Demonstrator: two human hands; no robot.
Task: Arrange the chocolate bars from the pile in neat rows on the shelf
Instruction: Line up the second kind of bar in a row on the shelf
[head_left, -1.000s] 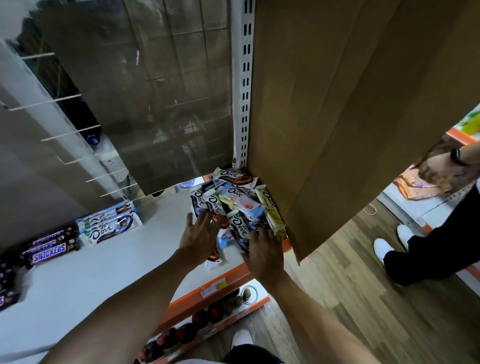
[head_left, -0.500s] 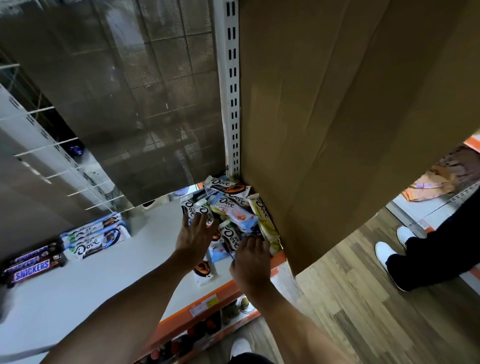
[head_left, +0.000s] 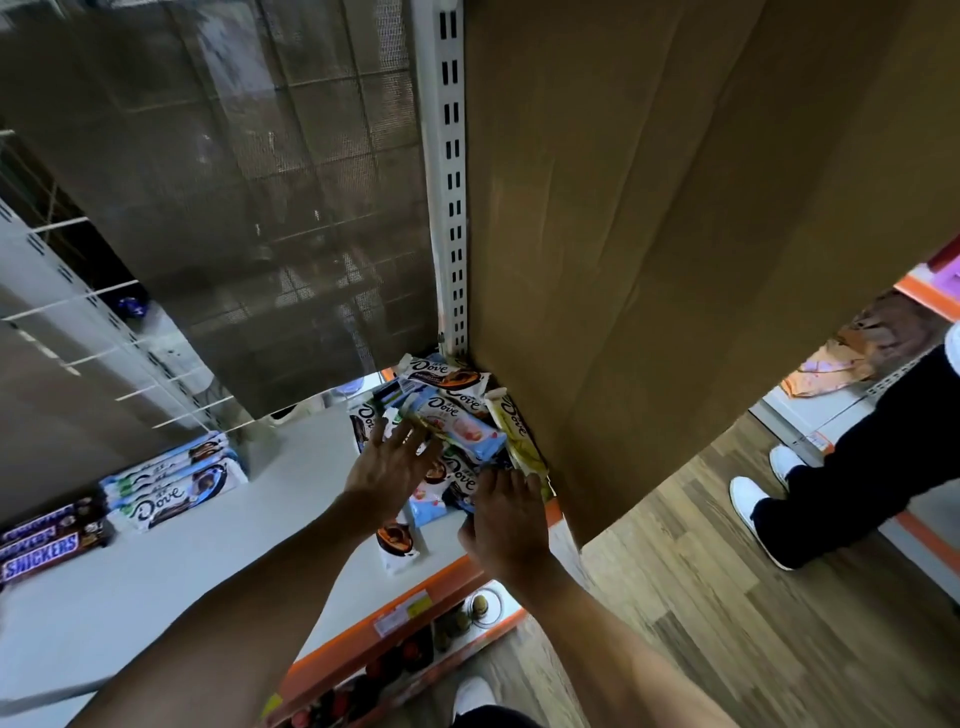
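Both have crept forward — left hand (head_left: 387, 470) over the pile (head_left: 457, 415), right hand (head_left: 506, 519) at its near edge; fingers (head_left: 404, 440) straight, holding nothing.

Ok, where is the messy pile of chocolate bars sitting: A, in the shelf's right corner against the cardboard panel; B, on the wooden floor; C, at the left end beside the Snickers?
A: the pile lies wedged in the corner against the cardboard panel, with the Snickers bars far off to the left.
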